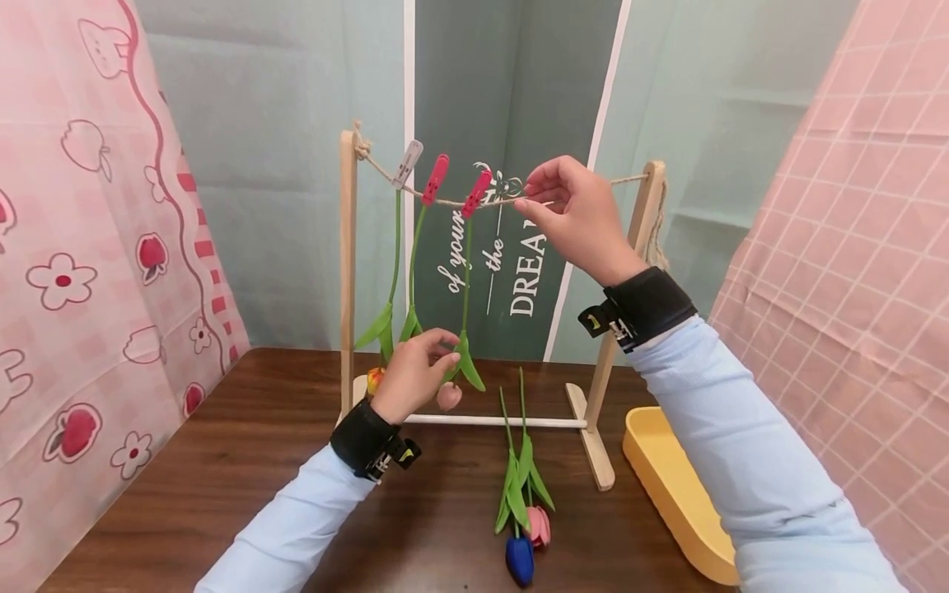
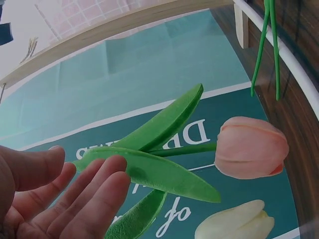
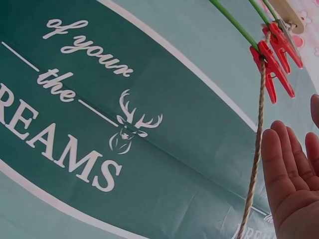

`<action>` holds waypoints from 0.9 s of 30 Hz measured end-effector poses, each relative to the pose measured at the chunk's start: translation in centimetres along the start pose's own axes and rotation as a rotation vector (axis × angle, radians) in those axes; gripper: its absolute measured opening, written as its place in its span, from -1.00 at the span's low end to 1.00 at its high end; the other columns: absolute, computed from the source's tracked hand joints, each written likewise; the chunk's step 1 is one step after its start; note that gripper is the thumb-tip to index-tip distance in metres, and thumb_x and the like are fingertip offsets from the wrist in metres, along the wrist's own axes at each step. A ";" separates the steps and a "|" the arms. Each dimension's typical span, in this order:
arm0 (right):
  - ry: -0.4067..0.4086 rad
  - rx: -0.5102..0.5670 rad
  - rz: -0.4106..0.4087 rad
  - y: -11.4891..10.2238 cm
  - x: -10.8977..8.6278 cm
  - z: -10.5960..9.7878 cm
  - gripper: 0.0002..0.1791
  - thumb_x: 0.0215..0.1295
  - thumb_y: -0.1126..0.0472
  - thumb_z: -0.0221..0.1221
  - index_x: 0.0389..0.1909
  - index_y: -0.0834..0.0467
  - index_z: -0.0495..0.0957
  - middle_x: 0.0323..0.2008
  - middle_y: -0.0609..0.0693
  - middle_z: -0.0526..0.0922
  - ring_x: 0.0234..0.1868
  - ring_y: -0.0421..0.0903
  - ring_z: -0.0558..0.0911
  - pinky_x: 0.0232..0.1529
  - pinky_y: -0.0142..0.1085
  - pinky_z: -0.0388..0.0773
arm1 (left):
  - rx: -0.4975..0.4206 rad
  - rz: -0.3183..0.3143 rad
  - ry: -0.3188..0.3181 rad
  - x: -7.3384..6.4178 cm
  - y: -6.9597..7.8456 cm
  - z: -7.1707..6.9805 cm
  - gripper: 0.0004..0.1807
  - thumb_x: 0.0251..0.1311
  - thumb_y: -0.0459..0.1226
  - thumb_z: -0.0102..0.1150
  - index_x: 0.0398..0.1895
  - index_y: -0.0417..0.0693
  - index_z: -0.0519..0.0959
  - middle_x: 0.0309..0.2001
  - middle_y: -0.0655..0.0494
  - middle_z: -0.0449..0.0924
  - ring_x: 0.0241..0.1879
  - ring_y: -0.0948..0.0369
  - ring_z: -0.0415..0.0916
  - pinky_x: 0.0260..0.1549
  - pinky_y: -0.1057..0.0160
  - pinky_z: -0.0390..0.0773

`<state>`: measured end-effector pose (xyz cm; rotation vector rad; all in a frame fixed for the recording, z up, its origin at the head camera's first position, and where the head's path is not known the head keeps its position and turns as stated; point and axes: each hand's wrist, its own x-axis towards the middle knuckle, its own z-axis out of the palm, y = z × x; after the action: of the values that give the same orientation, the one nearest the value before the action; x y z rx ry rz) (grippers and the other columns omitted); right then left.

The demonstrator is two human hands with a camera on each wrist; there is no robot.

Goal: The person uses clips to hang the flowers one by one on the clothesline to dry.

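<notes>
A rope (image 1: 630,179) spans a wooden stand. A grey clothespin (image 1: 408,165) and two red clothespins, one left (image 1: 436,179) and one right (image 1: 477,193), clip tulip stems to it, blooms downward. My right hand (image 1: 582,210) is beside the rope, right of the right-hand red clothespin, fingers loosely bent with nothing between them. Beside the green leaves (image 2: 172,172) of the pale pink tulip (image 2: 251,148) is my left hand (image 1: 415,375), fingers relaxed; contact cannot be told. A white tulip (image 2: 237,224) and an orange-yellow tulip (image 1: 376,379) hang nearby.
A blue tulip (image 1: 520,562) and a pink tulip (image 1: 539,527) lie on the brown table (image 1: 245,445). At right is a yellow tray (image 1: 670,494). The stand has wooden posts, left (image 1: 348,272) and right (image 1: 643,216), and a white lower bar (image 1: 489,421).
</notes>
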<state>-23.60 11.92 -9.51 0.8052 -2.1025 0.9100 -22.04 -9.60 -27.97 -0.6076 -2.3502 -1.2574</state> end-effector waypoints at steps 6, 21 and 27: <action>0.000 0.009 0.005 0.7 -1.2 -0.2 -0.69 0.23 0.31 0.31 -0.08 0.34 0.48 -0.19 0.09 0.63 -0.18 -0.14 0.64 -0.07 -0.40 0.56 | -0.001 -0.009 -0.013 0.0 -0.2 0.0 -0.81 0.26 -0.36 0.24 -0.08 -0.11 0.63 -0.34 0.10 0.67 -0.31 0.17 0.62 -0.22 0.09 0.56; 0.011 0.061 0.004 2.6 -5.0 0.1 -0.70 0.20 0.35 0.33 -0.11 0.35 0.48 -0.22 0.10 0.62 -0.24 -0.24 0.61 -0.13 -0.47 0.54 | -0.025 -0.061 -0.052 -0.8 -0.6 0.3 -0.83 0.26 -0.35 0.24 -0.09 -0.12 0.63 -0.41 0.12 0.62 -0.42 0.25 0.58 -0.34 0.18 0.52; -0.002 0.063 0.015 3.3 -6.8 0.3 -0.70 0.20 0.34 0.33 -0.11 0.33 0.48 -0.21 0.09 0.63 -0.23 -0.26 0.61 -0.13 -0.48 0.54 | -0.026 -0.068 -0.055 -1.1 -0.6 0.3 -0.83 0.26 -0.36 0.24 -0.10 -0.11 0.63 -0.40 0.10 0.63 -0.41 0.23 0.58 -0.32 0.16 0.51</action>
<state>-22.40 15.30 -16.17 0.8238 -2.0933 0.9884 -21.50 -9.86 -29.12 -0.5817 -2.4218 -1.3192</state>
